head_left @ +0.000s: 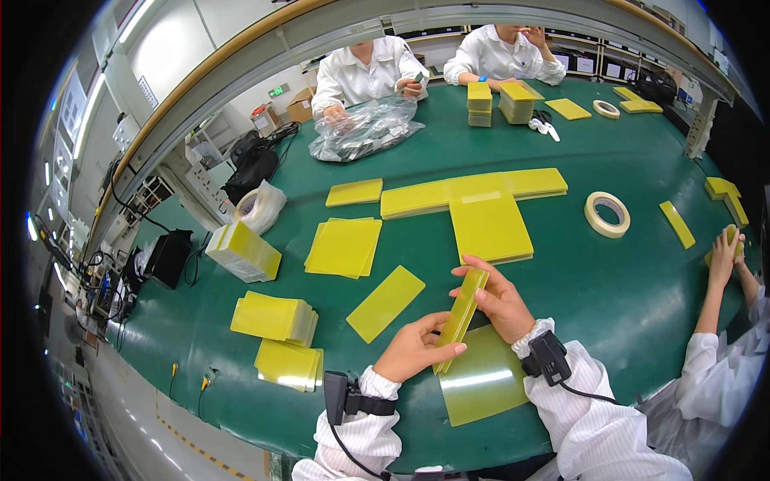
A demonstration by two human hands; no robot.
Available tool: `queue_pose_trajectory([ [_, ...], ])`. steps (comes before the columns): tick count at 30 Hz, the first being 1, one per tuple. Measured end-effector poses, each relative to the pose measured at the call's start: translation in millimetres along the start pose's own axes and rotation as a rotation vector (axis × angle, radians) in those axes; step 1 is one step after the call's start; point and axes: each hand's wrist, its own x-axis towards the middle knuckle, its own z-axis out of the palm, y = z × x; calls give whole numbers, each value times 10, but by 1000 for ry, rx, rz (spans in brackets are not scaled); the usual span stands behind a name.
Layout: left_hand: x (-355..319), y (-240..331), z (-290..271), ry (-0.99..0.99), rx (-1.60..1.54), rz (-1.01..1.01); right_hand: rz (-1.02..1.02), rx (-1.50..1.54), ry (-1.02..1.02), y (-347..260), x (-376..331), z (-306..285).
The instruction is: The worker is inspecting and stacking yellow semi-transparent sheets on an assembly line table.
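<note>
A slim stack of yellow-green rectangular sheets point(463, 319) is held tilted above the table, its long edges facing up. My left hand point(415, 346) is closed on its lower end, thumb along the near side. My right hand point(501, 301) grips the upper end, with fingers behind and thumb in front. Below the hands a larger translucent yellow sheet point(484, 389) lies flat, partly covered by them. A single yellow sheet point(387, 303) lies slantwise left of my hands. Just beyond them a square yellow stack point(491, 228) adjoins a long row of yellow sheets point(415, 199).
Left on the green table point(369, 433) are sheet stacks point(269, 315) and a wrapped block point(245, 252). A tape roll point(607, 215) lies right. Across sit two white-coated people, one by a clear plastic bag point(365, 132). Another person's hands point(726, 252) work at the right edge.
</note>
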Motion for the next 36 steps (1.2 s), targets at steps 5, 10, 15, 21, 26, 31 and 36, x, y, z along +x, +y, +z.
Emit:
queue_pose_trajectory([
  [5, 2, 0, -1, -8, -68, 1, -7, -6, -41, -10, -4, 1],
  [10, -1, 0, -1, -9, -62, -4, 5, -68, -46, -20, -6, 10],
  [15, -10, 9, -9, -16, -79, -1, 28, -34, -13, -29, -10, 19],
  [21, -17, -2, -10, -24, -95, 17, 35, -13, -13, -31, -7, 19],
  [26, -10, -36, -13, -33, -144, 46, 18, 12, -41, -36, -7, 23],
  [31, -6, -56, -21, -30, -154, 51, 21, 26, -41, -44, -13, 26],
  [36, -13, -31, -37, -73, -135, 12, 22, 6, 4, -34, -10, 26],
])
